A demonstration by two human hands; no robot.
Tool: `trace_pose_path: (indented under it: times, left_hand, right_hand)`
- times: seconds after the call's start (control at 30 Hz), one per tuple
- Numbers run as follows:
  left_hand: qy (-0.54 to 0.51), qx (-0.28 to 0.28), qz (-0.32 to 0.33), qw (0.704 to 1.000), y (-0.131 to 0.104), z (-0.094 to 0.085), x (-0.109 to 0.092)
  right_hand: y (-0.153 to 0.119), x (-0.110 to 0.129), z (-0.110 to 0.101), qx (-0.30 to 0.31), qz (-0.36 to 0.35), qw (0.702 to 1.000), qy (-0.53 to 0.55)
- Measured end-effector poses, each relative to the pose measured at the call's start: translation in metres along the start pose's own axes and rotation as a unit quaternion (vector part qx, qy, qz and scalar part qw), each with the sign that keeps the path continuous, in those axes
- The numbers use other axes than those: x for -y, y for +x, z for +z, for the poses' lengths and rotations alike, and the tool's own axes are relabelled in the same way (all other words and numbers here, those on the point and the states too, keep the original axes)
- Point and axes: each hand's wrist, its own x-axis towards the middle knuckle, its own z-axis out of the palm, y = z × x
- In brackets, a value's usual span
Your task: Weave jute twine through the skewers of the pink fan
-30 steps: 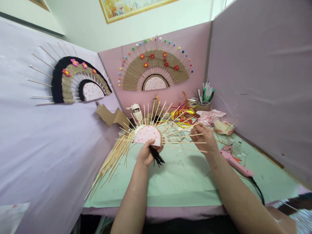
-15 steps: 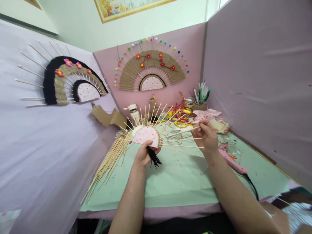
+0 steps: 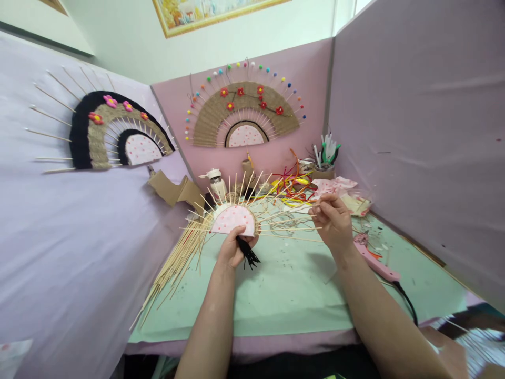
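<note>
Dotted fan frame (image 3: 232,220) held in the air above the desk (image 3: 292,310)

The left hand (image 3: 232,250) clasps the half-disc at the right part of its flat lower edge, thumb across the dotted face and fingers behind. A black tassel (image 3: 248,253) hangs just beside that thumb. Thin sticks fan out from the curved rim; those at the right reach the right hand (image 3: 334,221), whose thumb and forefinger are pinched together near their tips, though whether on a stick or a thin cord I cannot tell.

Compared with half a second ago, the frame sits slightly further left, and its lowest right-hand sticks end higher and further left. The right hand is in nearly the same spot.

Near the desk's right edge lies a pink glue gun (image 3: 376,263); along the left edge, a bundle of loose sticks (image 3: 177,268). Red and yellow craft stems (image 3: 292,184) crowd the far edge, below a finished-looking fan (image 3: 205,121) on the pink wall panel (image 3: 315,79).
</note>
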Motion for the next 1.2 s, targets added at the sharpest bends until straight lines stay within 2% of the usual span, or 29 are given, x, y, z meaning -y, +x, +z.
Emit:
trace_pose_path:
  times: [0.17, 0.43, 0.53, 0.63, 0.77, 0.87, 1.2]
  left_hand:
    - [0.021, 0.005, -0.026, 0.999, -0.002, -0.001, 0.001]
    - [0.041, 0.084, -0.081, 0.992, -0.011, -0.004, 0.002]
    - [0.052, 0.144, -0.117, 0.981, -0.013, -0.005, 0.015]
    - [0.064, 0.225, -0.174, 0.957, -0.016, -0.004, 0.035]
    - [0.087, 0.287, -0.216, 0.929, -0.02, 0.0, 0.059]
    - [0.088, 0.291, -0.213, 0.928, -0.022, 0.003, 0.064]
    - [0.075, 0.232, -0.146, 0.959, -0.027, 0.02, 0.056]
  right_hand:
    - [0.005, -0.001, -0.002, -0.06, 0.004, 0.998, -0.001]
    - [0.01, -0.019, -0.011, -0.1, 0.147, 0.984, -0.007]
    - [0.01, -0.024, -0.01, -0.093, 0.147, 0.985, -0.011]
    - [0.008, -0.027, -0.006, -0.093, 0.125, 0.988, -0.018]
    - [0.004, -0.028, -0.002, -0.102, 0.113, 0.988, -0.024]
    - [0.004, -0.029, -0.001, -0.109, 0.107, 0.988, -0.025]
    - [0.007, -0.025, -0.004, -0.103, 0.097, 0.99, -0.014]
